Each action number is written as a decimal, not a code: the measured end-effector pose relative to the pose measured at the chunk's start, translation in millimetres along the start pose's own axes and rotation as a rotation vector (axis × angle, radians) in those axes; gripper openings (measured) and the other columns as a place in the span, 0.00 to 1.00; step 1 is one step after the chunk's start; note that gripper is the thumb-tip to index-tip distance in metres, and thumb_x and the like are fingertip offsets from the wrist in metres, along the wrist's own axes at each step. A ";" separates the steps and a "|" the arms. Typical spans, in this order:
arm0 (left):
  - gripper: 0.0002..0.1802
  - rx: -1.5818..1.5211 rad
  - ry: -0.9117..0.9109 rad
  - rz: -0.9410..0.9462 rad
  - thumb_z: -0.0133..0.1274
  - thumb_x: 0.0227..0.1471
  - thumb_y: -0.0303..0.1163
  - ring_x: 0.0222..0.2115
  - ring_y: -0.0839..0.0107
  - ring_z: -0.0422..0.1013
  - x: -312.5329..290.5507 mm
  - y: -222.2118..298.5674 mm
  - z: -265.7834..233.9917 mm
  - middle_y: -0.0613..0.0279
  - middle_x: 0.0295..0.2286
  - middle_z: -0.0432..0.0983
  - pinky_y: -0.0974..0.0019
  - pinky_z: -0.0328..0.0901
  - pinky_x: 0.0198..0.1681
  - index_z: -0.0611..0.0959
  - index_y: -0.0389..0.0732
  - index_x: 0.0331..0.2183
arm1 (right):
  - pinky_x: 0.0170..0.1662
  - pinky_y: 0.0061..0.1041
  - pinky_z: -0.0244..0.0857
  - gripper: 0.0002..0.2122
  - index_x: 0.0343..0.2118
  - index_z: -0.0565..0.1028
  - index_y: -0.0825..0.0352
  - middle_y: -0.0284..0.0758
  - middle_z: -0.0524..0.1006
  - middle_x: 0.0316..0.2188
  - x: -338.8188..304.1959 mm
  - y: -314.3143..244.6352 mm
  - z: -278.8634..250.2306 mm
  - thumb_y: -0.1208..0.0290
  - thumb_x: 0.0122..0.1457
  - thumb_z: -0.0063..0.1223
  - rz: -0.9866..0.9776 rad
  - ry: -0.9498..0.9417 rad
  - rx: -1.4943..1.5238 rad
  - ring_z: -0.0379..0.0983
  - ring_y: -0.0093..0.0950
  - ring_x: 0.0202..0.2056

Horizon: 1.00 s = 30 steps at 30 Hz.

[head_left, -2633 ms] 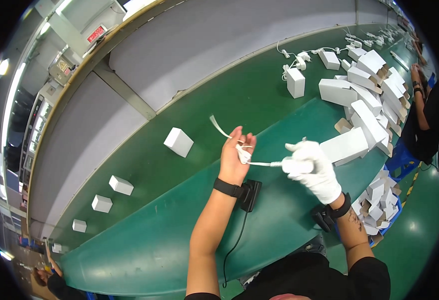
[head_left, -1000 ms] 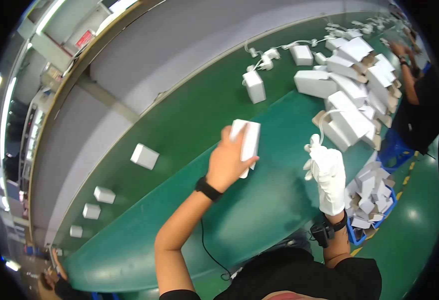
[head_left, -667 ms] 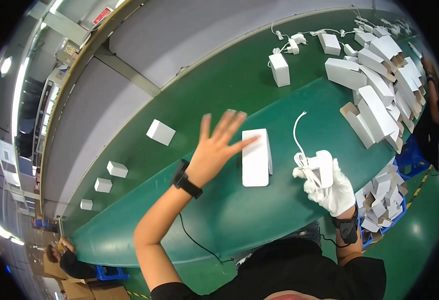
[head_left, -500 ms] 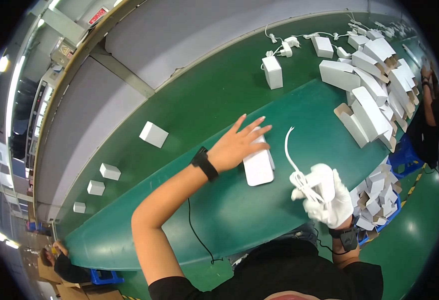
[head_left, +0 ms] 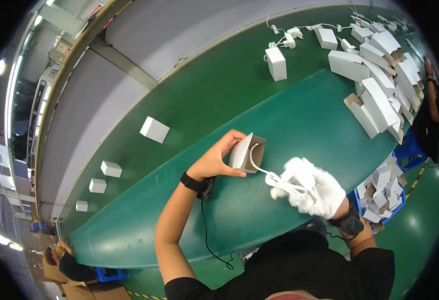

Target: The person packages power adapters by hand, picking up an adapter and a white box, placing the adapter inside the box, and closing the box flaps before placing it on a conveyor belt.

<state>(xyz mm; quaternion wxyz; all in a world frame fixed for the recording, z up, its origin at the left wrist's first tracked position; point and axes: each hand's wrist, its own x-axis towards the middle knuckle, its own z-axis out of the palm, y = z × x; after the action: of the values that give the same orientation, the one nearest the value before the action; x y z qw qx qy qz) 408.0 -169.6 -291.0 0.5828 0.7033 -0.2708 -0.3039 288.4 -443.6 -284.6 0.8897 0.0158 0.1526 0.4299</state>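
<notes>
My bare left hand (head_left: 218, 159) grips a small white cardboard box (head_left: 240, 151) above the green table, its open end and brown inside facing right. In my right hand (head_left: 315, 189), which wears a white glove, is a bundled white power adapter cable (head_left: 288, 187). The loose end of that cable reaches leftward into the box's opening. Most of the adapter body is hidden by the gloved fingers. A black band sits on each wrist.
Flattened and half-folded white cartons (head_left: 377, 105) pile up at the right. A blue crate (head_left: 397, 207) of small boxes stands below. Closed boxes (head_left: 154, 130) and adapters (head_left: 290, 37) line the green belt (head_left: 204, 102). Co-workers sit far left (head_left: 72, 265) and far right (head_left: 432, 90).
My left hand has taken hold of the box and tilted it up, so its opening shows. My right hand has moved left with the cable, whose end now enters the box.
</notes>
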 end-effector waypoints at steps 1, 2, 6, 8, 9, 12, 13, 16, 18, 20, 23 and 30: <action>0.42 0.043 -0.014 0.028 0.71 0.28 0.26 0.51 0.70 0.61 -2.0 -2.7 -0.1 0.64 0.46 0.66 0.66 0.51 0.59 0.67 0.41 0.48 | 0.29 0.27 0.72 0.25 0.54 0.64 0.67 0.59 0.70 0.43 7.8 -3.4 -3.3 0.52 0.63 0.42 0.045 0.023 0.040 0.73 0.39 0.30; 0.42 0.085 -0.030 0.057 0.71 0.28 0.26 0.52 0.70 0.61 -3.0 -5.7 0.0 0.64 0.47 0.66 0.66 0.51 0.59 0.67 0.40 0.48 | 0.29 0.27 0.72 0.25 0.54 0.64 0.67 0.59 0.70 0.43 15.1 -8.5 -8.4 0.52 0.63 0.42 0.037 0.025 0.050 0.73 0.39 0.30; 0.43 0.159 -0.050 0.109 0.71 0.29 0.31 0.51 0.70 0.62 -0.5 -13.0 12.0 0.63 0.47 0.67 0.65 0.52 0.58 0.70 0.40 0.50 | 0.37 0.28 0.71 0.23 0.54 0.65 0.68 0.50 0.72 0.45 25.7 -34.9 -16.7 0.55 0.62 0.44 -0.248 -0.081 -0.735 0.74 0.39 0.39; 0.43 0.177 -0.055 0.121 0.71 0.29 0.33 0.51 0.70 0.62 2.0 -19.4 19.0 0.63 0.47 0.68 0.65 0.53 0.58 0.71 0.40 0.50 | 0.36 0.27 0.71 0.21 0.52 0.68 0.67 0.45 0.73 0.43 26.2 -45.4 4.4 0.58 0.60 0.47 -0.411 0.005 -1.459 0.74 0.37 0.38; 0.43 0.173 -0.012 0.121 0.71 0.29 0.33 0.50 0.69 0.63 2.3 -22.3 23.3 0.63 0.47 0.68 0.65 0.54 0.57 0.71 0.40 0.51 | 0.36 0.27 0.70 0.20 0.51 0.69 0.66 0.43 0.74 0.42 27.2 -44.7 12.1 0.60 0.59 0.49 -0.480 0.054 -1.823 0.75 0.36 0.37; 0.44 0.159 0.067 0.131 0.71 0.29 0.34 0.49 0.69 0.64 6.3 -26.6 34.3 0.62 0.47 0.69 0.65 0.56 0.56 0.71 0.39 0.51 | 0.35 0.28 0.69 0.16 0.45 0.72 0.65 0.41 0.75 0.37 33.7 -27.4 31.0 0.63 0.56 0.50 -0.549 0.154 -2.641 0.74 0.35 0.35; 0.44 0.161 0.075 0.143 0.72 0.29 0.34 0.49 0.69 0.65 8.5 -25.0 37.1 0.62 0.47 0.69 0.65 0.57 0.55 0.71 0.39 0.51 | 0.34 0.28 0.69 0.14 0.42 0.74 0.64 0.39 0.75 0.35 36.0 -23.0 34.5 0.64 0.55 0.51 -0.553 0.206 -3.057 0.74 0.35 0.33; 0.45 0.175 0.091 0.169 0.72 0.28 0.35 0.48 0.68 0.66 9.6 -25.4 35.6 0.61 0.47 0.70 0.65 0.58 0.54 0.70 0.39 0.51 | 0.33 0.30 0.68 0.11 0.37 0.74 0.62 0.38 0.74 0.32 47.9 -29.3 41.9 0.65 0.53 0.51 -0.675 0.141 -2.891 0.73 0.36 0.31; 0.45 0.142 0.144 0.166 0.72 0.28 0.35 0.48 0.68 0.66 0.4 -30.3 29.2 0.61 0.46 0.70 0.65 0.59 0.54 0.71 0.38 0.51 | 0.33 0.30 0.68 0.09 0.35 0.74 0.61 0.38 0.74 0.31 52.0 -31.9 43.5 0.66 0.52 0.51 -0.746 0.099 -2.814 0.73 0.36 0.30; 0.45 0.136 0.178 0.178 0.72 0.28 0.35 0.48 0.68 0.66 0.1 -27.8 24.4 0.61 0.46 0.70 0.65 0.59 0.53 0.71 0.38 0.51 | 0.33 0.32 0.67 0.07 0.33 0.73 0.61 0.36 0.74 0.32 54.9 -32.4 40.1 0.67 0.53 0.50 -0.935 -0.109 -2.768 0.73 0.36 0.32; 0.46 0.361 0.156 0.135 0.72 0.29 0.34 0.51 0.68 0.64 1.2 -20.7 28.5 0.59 0.49 0.68 0.65 0.57 0.56 0.69 0.36 0.52 | 0.35 0.33 0.68 0.07 0.35 0.73 0.61 0.36 0.74 0.36 68.3 -29.1 30.6 0.68 0.53 0.50 -0.800 -0.152 -2.758 0.72 0.36 0.36; 0.39 -0.442 0.290 0.314 0.62 0.44 0.30 0.55 0.69 0.58 3.7 -17.6 31.9 0.59 0.54 0.61 0.64 0.53 0.59 0.63 0.35 0.55 | 0.51 0.30 0.64 0.26 0.54 0.67 0.58 0.42 0.68 0.52 75.4 -42.3 33.5 0.66 0.50 0.58 -1.373 0.132 -2.136 0.67 0.35 0.52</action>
<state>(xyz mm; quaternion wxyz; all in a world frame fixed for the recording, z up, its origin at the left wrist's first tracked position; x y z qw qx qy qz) 387.2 -190.2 -313.0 0.7940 0.5452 -0.2176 -0.1580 374.0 -408.7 -278.9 0.4893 -0.8096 -0.2477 -0.2092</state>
